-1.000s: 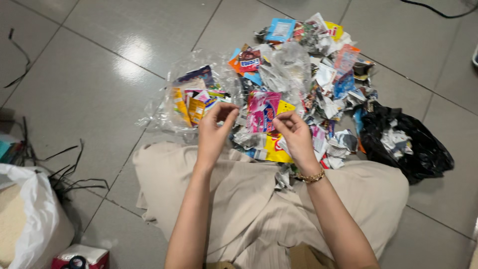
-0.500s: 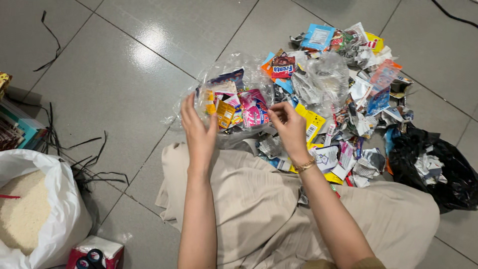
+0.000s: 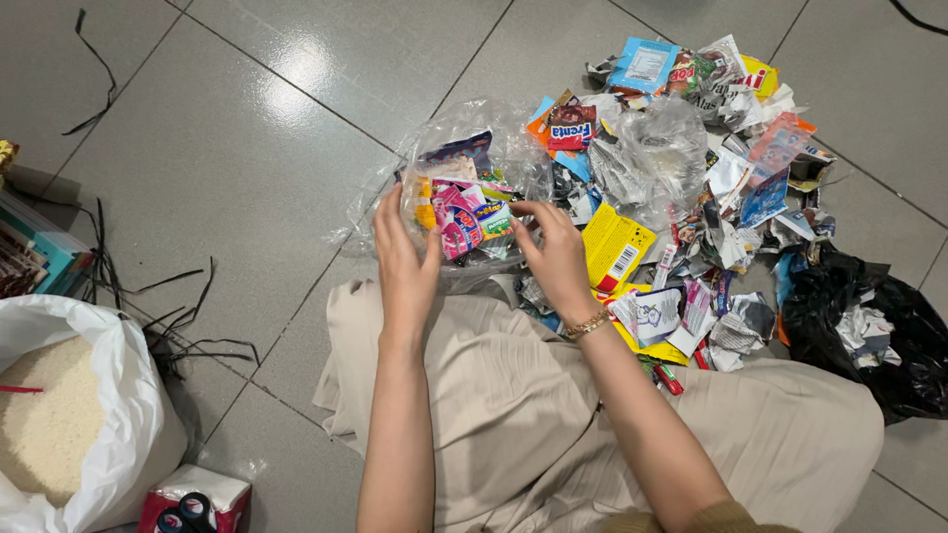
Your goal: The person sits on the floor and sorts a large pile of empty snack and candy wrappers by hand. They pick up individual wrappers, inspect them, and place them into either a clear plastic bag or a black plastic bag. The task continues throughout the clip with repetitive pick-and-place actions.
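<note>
Head view, person seated on a grey tiled floor, beige trousers in the foreground.

Left hand: fingers extended and close together, pressed against the left side of a clear plastic bag. Right hand: fingers curled, pinching the bag's right edge; gold bracelet on that wrist. The bag lies on the floor directly ahead of and between both hands, stuffed with crumpled wrappers; a pink wrapper shows through the film between the two thumbs.

Right of the right hand: a yellow wrapper just beside it, then a loose heap of torn sachets spreading further out. Black plastic bag well right of that hand.

Far left of the left hand: white sack of rice, black strips beside it.
</note>
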